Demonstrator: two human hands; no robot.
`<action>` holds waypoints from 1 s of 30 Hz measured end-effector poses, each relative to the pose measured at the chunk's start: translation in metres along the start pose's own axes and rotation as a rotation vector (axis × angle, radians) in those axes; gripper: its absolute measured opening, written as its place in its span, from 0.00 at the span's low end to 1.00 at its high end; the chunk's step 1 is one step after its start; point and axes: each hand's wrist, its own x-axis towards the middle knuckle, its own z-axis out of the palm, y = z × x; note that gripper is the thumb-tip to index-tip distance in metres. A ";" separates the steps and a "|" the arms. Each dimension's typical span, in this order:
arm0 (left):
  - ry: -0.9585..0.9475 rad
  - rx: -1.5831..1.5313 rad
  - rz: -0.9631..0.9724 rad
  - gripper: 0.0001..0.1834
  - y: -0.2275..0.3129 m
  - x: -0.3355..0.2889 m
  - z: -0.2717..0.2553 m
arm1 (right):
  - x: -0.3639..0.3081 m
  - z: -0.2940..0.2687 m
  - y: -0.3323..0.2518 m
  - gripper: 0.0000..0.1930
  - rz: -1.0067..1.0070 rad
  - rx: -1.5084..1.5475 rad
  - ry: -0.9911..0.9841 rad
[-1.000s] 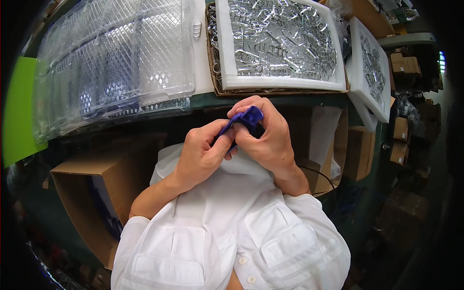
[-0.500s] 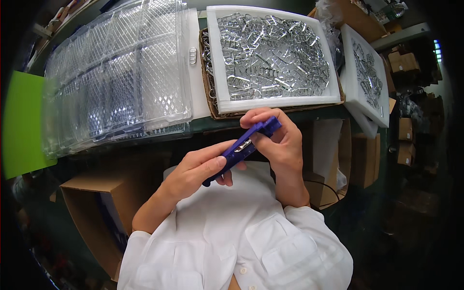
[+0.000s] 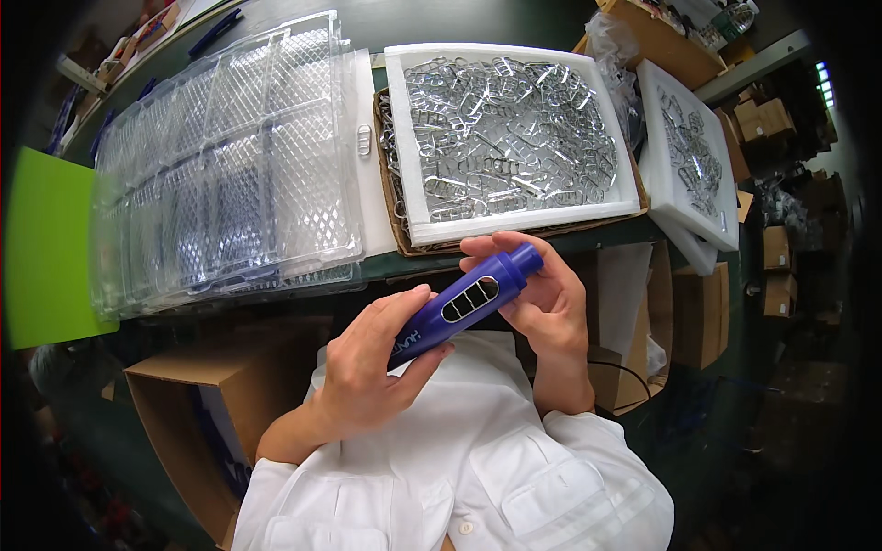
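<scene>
A blue plastic handle casing [image 3: 429, 331] is held aslant in front of my white shirt. Its outer face is turned up, and a silver-rimmed oval frame [image 3: 470, 298] with three dark openings sits in it. My left hand [image 3: 363, 358] grips the lower end, thumb on the near side and fingers on the far side. Around the collar at the upper end is my right hand [image 3: 551, 308], its fingers partly hidden behind the casing. Just beyond, a white foam-rimmed tray [image 3: 418, 197] holds a heap of loose silver frames [image 3: 514, 138].
Stacked clear plastic trays [image 3: 308, 165] stand at the left, beside a bright green sheet [image 3: 50, 248]. One loose frame [image 3: 365, 140] lies on a white strip. A second foam tray [image 3: 730, 207] leans at the right. Cardboard boxes [image 3: 188, 360] stand below the bench edge.
The casing has turned from edge-on to its outer face, showing the framed window. My left hand has rolled with it. My right thumb has moved off the window area, toward the near side.
</scene>
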 end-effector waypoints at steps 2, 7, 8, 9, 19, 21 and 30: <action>-0.006 0.022 0.013 0.35 0.000 0.001 -0.001 | 0.002 -0.002 0.002 0.30 -0.006 0.002 -0.006; -0.004 0.065 0.083 0.35 0.000 0.016 -0.006 | 0.010 -0.014 0.009 0.30 -0.022 -0.022 -0.007; 0.007 0.078 0.106 0.33 0.000 0.022 -0.009 | 0.011 -0.018 0.010 0.29 -0.027 -0.063 0.013; 0.021 0.139 0.116 0.33 0.002 0.033 -0.016 | 0.010 -0.024 0.012 0.29 -0.030 -0.102 0.034; 0.250 0.558 0.021 0.26 -0.111 0.328 -0.113 | 0.026 -0.049 -0.010 0.19 -0.114 -0.204 0.240; 0.194 0.830 -0.049 0.36 -0.167 0.372 -0.149 | 0.031 -0.047 -0.016 0.19 -0.084 -0.295 0.281; 0.241 1.025 0.325 0.21 -0.108 0.235 -0.209 | 0.086 -0.061 -0.023 0.10 -0.384 -1.147 0.361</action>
